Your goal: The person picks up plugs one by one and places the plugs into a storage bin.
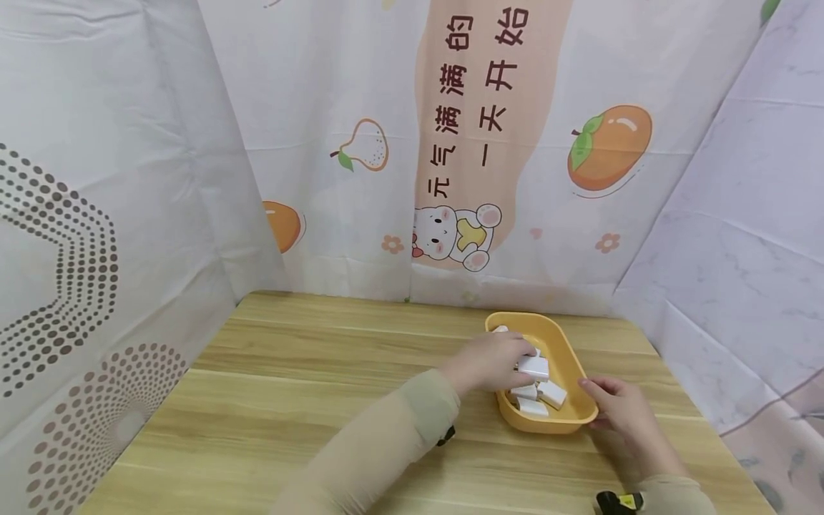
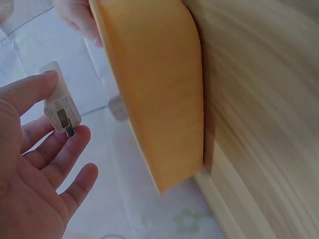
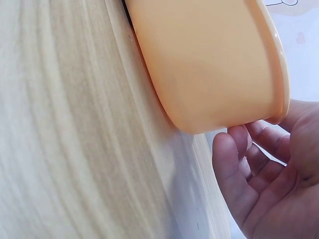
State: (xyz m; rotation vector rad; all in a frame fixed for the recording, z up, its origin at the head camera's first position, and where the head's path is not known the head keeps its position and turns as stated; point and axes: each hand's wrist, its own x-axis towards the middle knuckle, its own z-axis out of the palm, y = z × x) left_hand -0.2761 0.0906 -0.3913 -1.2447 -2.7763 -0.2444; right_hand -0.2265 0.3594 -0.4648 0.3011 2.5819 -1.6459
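Note:
A yellow plastic bin (image 1: 566, 357) stands on the table at the right, with several white charger plugs (image 1: 532, 407) lying inside it. Over the bin, my left hand (image 1: 492, 361) pinches one white charger plug (image 1: 535, 368) between thumb and fingers. The left wrist view shows that charger plug (image 2: 60, 99) with its printed label and a metal prong pointing out. My right hand (image 1: 623, 409) grips the bin's near right corner, its thumb on the rim. In the right wrist view, the fingers (image 3: 227, 154) bend against the outside of the bin wall (image 3: 209, 69).
A wood-grain table (image 1: 309, 400) stretches to the left of the bin. Printed cloth (image 1: 360, 236) hangs behind the table's back edge, and more cloth (image 1: 727, 286) hangs along the sides. Dark bands (image 1: 619, 502) sit at the wrists.

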